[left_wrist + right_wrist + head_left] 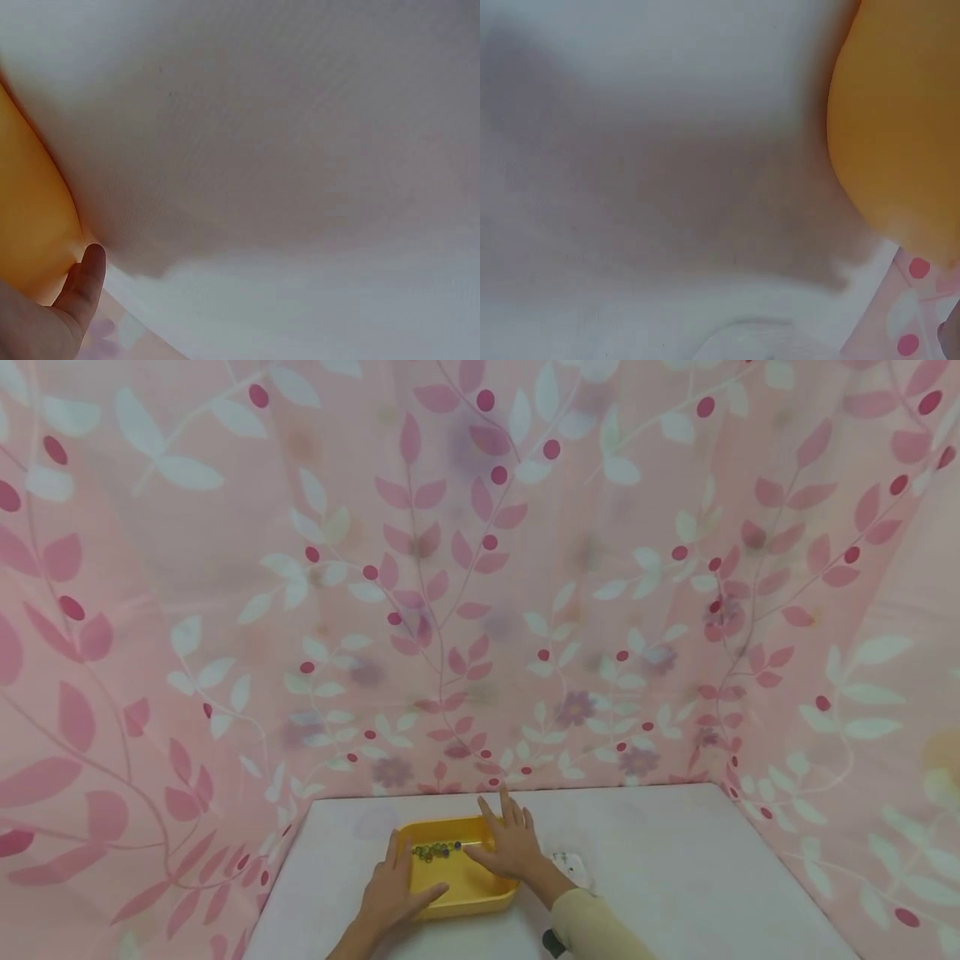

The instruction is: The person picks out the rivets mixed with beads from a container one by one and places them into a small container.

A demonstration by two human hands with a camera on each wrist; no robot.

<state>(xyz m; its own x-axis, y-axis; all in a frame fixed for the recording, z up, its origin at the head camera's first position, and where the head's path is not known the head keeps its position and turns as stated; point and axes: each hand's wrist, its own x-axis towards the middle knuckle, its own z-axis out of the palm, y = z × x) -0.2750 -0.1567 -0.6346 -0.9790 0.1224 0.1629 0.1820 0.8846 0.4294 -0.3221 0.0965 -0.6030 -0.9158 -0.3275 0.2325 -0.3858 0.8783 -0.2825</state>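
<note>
Yellow tray (468, 889) and clear dish (582, 871) obstruct; rightward tabletop (697, 877) leaves room.

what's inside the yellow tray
Small glassy marbles lie toward the tray's far left. The left hand covers part of its left side, the right hand its far right corner; anything beneath is hidden.

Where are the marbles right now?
In the head view, the marbles lie inside the yellow tray, toward its far left, between the left hand and right hand.
</note>
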